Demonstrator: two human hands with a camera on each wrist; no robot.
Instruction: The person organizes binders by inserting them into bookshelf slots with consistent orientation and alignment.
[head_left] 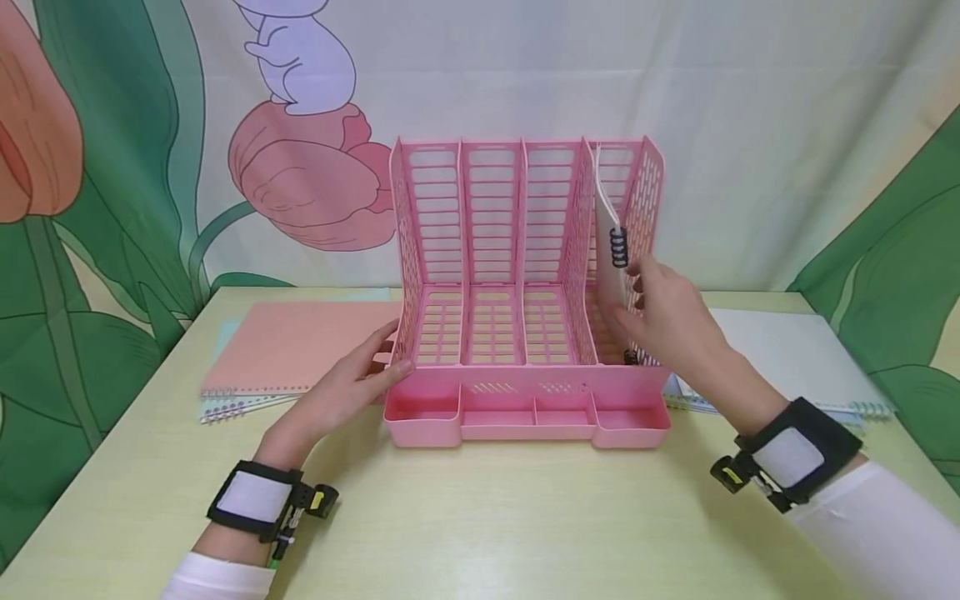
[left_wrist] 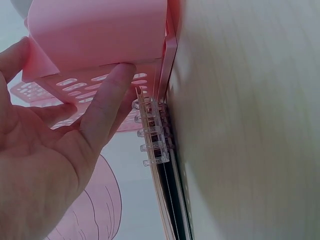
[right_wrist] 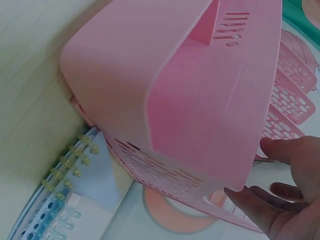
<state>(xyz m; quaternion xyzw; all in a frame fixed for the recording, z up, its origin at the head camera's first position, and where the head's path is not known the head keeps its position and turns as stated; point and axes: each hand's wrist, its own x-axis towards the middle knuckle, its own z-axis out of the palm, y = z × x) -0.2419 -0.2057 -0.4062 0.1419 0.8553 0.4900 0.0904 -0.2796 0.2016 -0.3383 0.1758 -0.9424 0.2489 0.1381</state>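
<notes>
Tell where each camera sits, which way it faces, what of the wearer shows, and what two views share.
Head: on the head, facing forward and down at the pink file organizer; left hand, right hand and white sleeves show.
Left wrist: strapped on, facing the organizer's left side; left hand shows.
Right wrist: strapped on, facing the organizer's right front corner; part of right hand shows.
Both wrist views share the organizer.

White sleeves [head_left: 892, 525], black wristbands [head_left: 838, 440] with white patches [head_left: 787, 457]

The organizer [head_left: 491, 379] is pink, the notebook [head_left: 609, 267] in it black-ringed, the table [head_left: 525, 517] pale yellow, the curtain [head_left: 525, 75] flower-printed.
</notes>
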